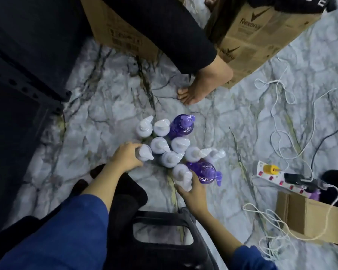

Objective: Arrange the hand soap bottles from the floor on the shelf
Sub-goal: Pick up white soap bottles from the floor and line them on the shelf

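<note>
Soap bottles [172,147] stand bunched on the marble floor [109,106], approx. a dozen, mostly white w/ two purple. Left hand [126,156] grips a white bottle [144,154] at the bunch's left edge; right hand [193,189] grips another white one [181,176] at its near edge. Dark shelf [25,75] is left of the bunch.

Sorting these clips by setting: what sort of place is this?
Probably a shop stockroom or storage room at restocking time. Branded cartons stand on the marble-look floor, a cluster of pump soap bottles stands beside a dark shelf, and a power strip lies on the floor.
</note>
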